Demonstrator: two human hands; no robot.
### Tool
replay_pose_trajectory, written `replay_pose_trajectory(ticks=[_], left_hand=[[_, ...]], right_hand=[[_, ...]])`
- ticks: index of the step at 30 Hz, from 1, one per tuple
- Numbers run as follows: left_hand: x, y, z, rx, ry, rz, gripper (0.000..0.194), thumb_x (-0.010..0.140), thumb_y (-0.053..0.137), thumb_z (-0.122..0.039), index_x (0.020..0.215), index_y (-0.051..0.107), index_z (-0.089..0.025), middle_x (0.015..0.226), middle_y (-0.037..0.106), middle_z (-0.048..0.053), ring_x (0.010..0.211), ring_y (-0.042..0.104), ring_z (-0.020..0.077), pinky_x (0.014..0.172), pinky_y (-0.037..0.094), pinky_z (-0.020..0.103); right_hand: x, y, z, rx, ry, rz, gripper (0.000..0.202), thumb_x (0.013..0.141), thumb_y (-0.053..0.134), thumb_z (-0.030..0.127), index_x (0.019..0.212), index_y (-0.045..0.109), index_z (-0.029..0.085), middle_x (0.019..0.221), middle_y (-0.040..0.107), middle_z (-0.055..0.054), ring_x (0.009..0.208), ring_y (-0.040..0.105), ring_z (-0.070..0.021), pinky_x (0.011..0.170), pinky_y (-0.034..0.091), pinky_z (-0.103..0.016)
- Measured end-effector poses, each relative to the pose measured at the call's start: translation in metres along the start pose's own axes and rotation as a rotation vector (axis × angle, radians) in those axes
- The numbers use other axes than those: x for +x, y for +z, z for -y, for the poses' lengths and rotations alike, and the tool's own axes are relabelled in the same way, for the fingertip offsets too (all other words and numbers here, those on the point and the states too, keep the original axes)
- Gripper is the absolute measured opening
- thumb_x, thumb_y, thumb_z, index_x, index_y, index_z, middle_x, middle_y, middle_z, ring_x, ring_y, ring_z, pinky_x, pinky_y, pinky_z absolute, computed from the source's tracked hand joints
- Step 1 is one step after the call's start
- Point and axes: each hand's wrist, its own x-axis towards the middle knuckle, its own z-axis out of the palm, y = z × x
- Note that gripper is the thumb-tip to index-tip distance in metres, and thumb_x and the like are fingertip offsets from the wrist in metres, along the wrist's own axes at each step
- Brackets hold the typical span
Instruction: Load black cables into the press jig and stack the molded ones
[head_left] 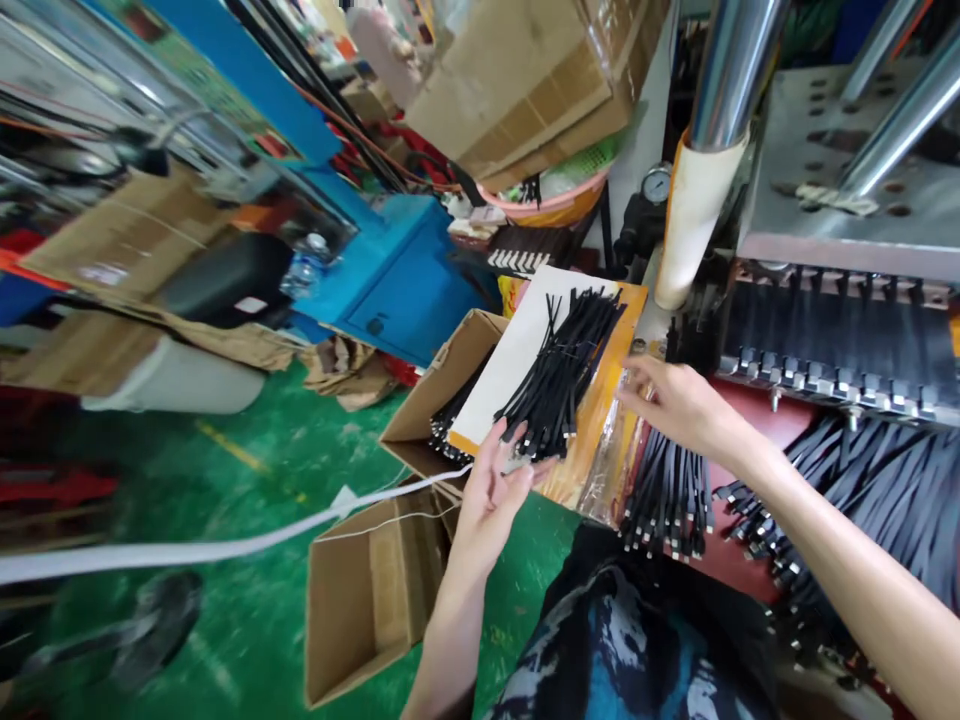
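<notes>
A bundle of black cables (566, 375) with metal-tipped connectors lies on a white sheet (495, 375) over an orange-yellow board. At the bundle's lower end is my left hand (491, 485), palm up and fingers apart, its fingertips by the connectors. My right hand (679, 405) hovers at the board's right edge, fingers loosely bent and apart, with nothing visible in them. Below it, another cable bundle (671, 495) hangs over the table edge. Farther right, many more black cables (885, 500) spread out in front of the press.
A metal press fixture (840, 345) holds a row of cable ends at right. One open carton (442, 390) with cables stands beside the board; another carton (375, 590) sits on the green floor. A white strip (247, 545) crosses at left. A large box (525, 90) rests above a pink basket (551, 205).
</notes>
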Motion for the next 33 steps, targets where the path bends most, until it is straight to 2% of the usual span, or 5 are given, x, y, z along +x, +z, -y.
replay_pose_trajectory(ticks=[7,12,20,26,33], left_hand=[[-0.012,0.011,-0.015,0.307,0.037,-0.123,0.085,0.098,0.073,-0.049,0.169,0.027,-0.038,0.175,0.033,0.015,0.094,0.080,0.0221,0.089,0.065,0.038],[-0.011,0.050,-0.036,0.287,0.122,0.211,0.051,0.108,0.060,-0.038,0.155,0.046,-0.025,0.138,0.070,0.013,0.102,0.077,0.0215,0.097,0.061,0.036],[-0.019,0.111,-0.044,0.399,0.323,0.738,0.034,0.105,0.058,-0.025,0.138,0.063,-0.025,0.113,0.081,0.003,0.102,0.076,0.0181,0.102,0.056,0.029],[-0.011,0.109,-0.039,0.360,0.407,0.724,0.026,0.107,0.056,-0.026,0.129,0.069,-0.023,0.115,0.080,0.005,0.107,0.075,0.0188,0.104,0.054,0.029],[0.049,0.110,-0.056,0.113,0.474,0.437,0.032,0.104,0.063,-0.047,0.127,0.073,-0.027,0.134,0.072,0.009,0.131,0.063,0.0266,0.121,0.044,0.041]], right_hand=[[-0.117,-0.124,-0.063,-0.522,0.205,-0.444,0.040,0.102,0.058,0.053,0.120,0.076,0.022,0.083,0.078,-0.008,0.068,0.074,-0.0248,0.063,0.049,-0.033],[-0.075,-0.160,-0.105,-0.905,0.241,-0.441,0.046,0.107,0.051,0.037,0.136,0.068,0.005,0.107,0.077,-0.026,0.085,0.073,-0.0293,0.069,0.043,-0.037],[0.000,-0.176,-0.129,-1.000,0.130,-0.513,0.032,0.101,0.052,0.020,0.121,0.073,0.006,0.106,0.077,-0.024,0.093,0.071,-0.0312,0.090,0.051,-0.043],[-0.109,-0.141,-0.092,-0.985,0.040,-0.615,0.031,0.106,0.053,0.035,0.115,0.076,0.016,0.081,0.076,-0.010,0.068,0.069,-0.0243,0.065,0.047,-0.035],[-0.227,-0.109,0.041,-0.499,0.050,-0.864,0.013,0.092,0.073,0.031,0.100,0.070,0.042,0.086,0.072,-0.003,0.071,0.067,-0.0317,0.063,0.048,-0.047]])
